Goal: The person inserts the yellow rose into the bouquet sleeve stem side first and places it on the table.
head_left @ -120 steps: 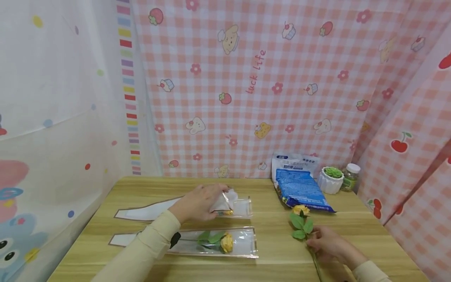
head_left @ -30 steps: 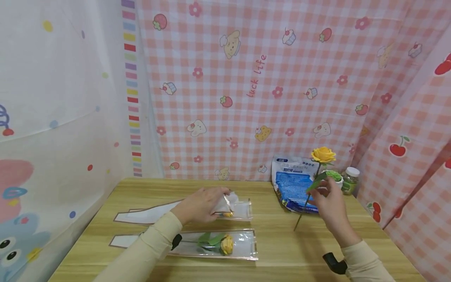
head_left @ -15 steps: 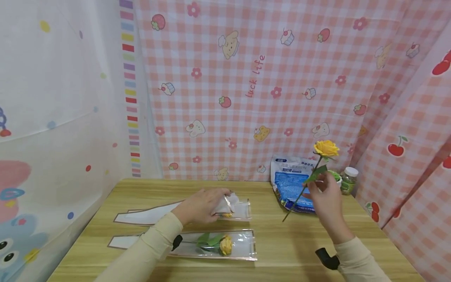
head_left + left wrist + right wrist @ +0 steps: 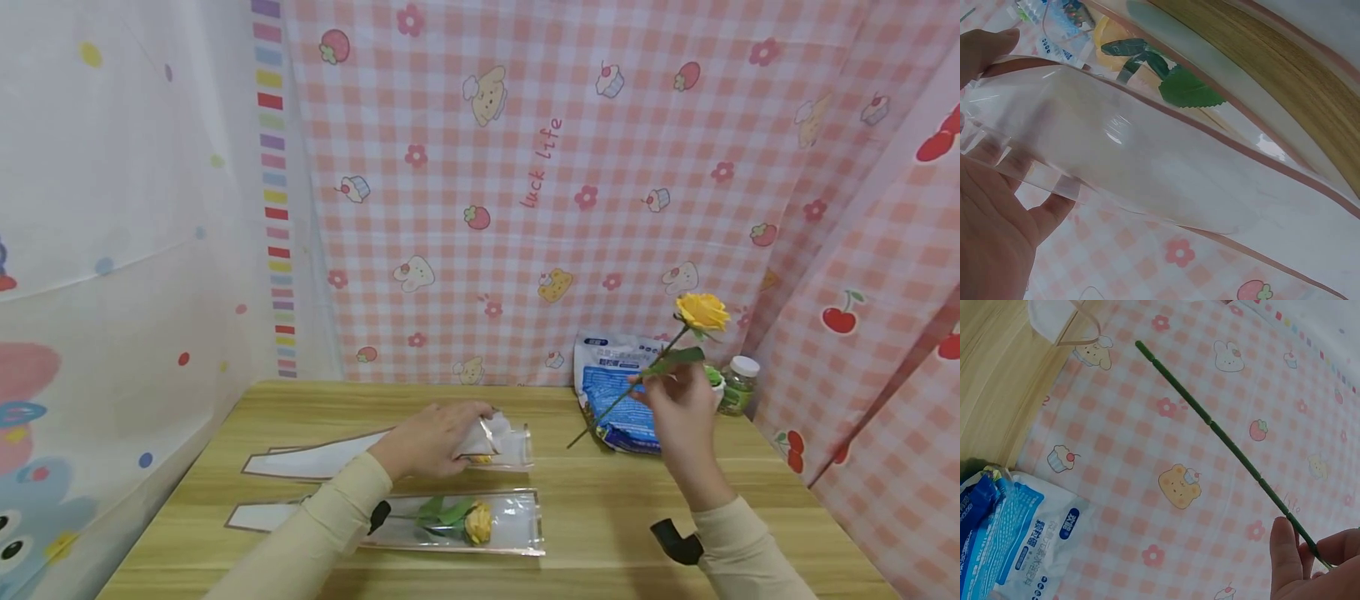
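Note:
My left hand [image 4: 435, 437] grips the wide mouth end of a white-and-clear flower sleeve [image 4: 322, 456], lifting its film. In the left wrist view the sleeve [image 4: 1135, 150] bulges, with fingers behind the clear film. A sliver of a yellow flower [image 4: 482, 458] shows beneath it. On the right, my right hand [image 4: 684, 417] pinches the stem of a yellow rose [image 4: 702, 312] above the table, bloom up and tilted right. Its bare green stem [image 4: 1210, 422] slants toward the sleeves. Nearer me lies a second sleeve [image 4: 517, 512] with a yellow rose [image 4: 478, 523] inside.
A blue-and-white bag [image 4: 618, 404] leans at the back right, partly behind my right hand. Beside it are a potted succulent [image 4: 715, 381], mostly hidden, and a lidded jar [image 4: 739, 387]. Printed cloth [image 4: 480, 167] hangs behind the wooden table [image 4: 585, 533].
My right hand has raised the rose from low at the table's right and moved it left, the stem tilting over toward the sleeves. The left hand stays at the sleeve's mouth.

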`<state>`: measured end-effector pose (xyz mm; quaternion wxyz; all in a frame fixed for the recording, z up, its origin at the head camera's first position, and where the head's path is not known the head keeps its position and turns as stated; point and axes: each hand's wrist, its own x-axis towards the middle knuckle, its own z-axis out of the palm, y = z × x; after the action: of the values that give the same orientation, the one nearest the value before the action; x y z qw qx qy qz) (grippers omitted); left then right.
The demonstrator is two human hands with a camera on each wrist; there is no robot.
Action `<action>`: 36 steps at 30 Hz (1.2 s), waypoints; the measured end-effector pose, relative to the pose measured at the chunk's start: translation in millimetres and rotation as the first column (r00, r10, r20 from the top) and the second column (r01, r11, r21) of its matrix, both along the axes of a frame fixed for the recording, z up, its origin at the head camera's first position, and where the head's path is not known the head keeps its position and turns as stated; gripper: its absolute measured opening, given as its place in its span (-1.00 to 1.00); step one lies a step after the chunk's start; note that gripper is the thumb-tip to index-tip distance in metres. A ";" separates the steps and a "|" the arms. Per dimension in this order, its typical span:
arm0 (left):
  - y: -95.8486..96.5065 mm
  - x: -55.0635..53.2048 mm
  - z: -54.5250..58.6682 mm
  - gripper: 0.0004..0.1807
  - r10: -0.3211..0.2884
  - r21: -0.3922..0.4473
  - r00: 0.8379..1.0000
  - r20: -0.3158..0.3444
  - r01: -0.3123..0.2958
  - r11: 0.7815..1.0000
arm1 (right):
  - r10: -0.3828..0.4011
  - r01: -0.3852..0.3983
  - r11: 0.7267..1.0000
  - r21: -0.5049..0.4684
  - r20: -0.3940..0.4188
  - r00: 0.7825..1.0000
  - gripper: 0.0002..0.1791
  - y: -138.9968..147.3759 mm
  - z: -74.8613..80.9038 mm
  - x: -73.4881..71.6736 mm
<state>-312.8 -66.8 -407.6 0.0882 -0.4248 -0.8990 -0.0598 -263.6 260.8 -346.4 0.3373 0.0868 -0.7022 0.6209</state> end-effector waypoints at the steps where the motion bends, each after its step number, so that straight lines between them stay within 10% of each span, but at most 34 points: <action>1: -0.2 -0.1 -0.3 -0.16 0.002 0.000 1.000 -0.002 -0.002 1.000 | 0.010 -0.010 1.000 -0.016 -0.009 1.000 -0.75 -1.6 0.5 -0.3; 15: 0.0 3.6 -1.0 -0.16 0.009 -0.008 1.000 0.011 -0.009 1.000 | 0.126 -0.153 0.974 -0.166 -0.163 0.979 -0.34 -16.3 3.2 -4.7; 36: 1.9 5.2 -6.8 -0.22 -0.006 0.031 1.000 0.000 0.006 1.000 | 0.191 -0.188 0.977 -0.100 0.029 0.981 0.30 -42.8 -20.6 -6.4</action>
<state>-307.6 -64.9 -414.4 0.0943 -0.4262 -0.8966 -0.0739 -270.0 218.1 -367.0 0.2669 0.1251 -0.6662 0.6851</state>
